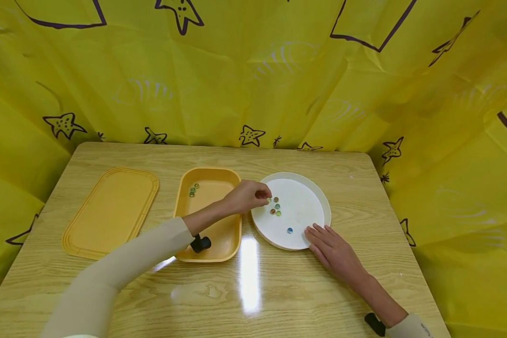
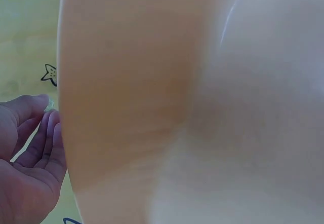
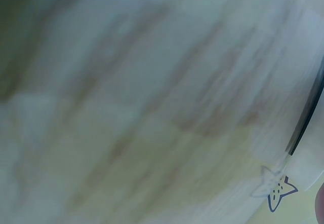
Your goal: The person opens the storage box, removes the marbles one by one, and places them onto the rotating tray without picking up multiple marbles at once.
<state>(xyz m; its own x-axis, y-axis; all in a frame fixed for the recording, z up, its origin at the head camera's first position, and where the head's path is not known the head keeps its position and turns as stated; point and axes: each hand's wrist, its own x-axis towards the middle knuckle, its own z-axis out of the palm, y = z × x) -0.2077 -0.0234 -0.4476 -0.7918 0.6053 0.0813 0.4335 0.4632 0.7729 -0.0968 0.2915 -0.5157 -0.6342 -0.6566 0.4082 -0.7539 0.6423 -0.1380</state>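
The left hand (image 1: 248, 195) pinches a marble (image 1: 269, 200) over the tray (image 1: 302, 197) at ten o'clock; the right hand (image 1: 335, 256), fingers straight, touches its rim at four. Glare streaks the wood table (image 1: 321, 300); yellow sheeting (image 1: 236, 70) hangs at nine, twelve, three.

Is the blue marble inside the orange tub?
No, the blue marble lies in the round white tray, near the right hand.
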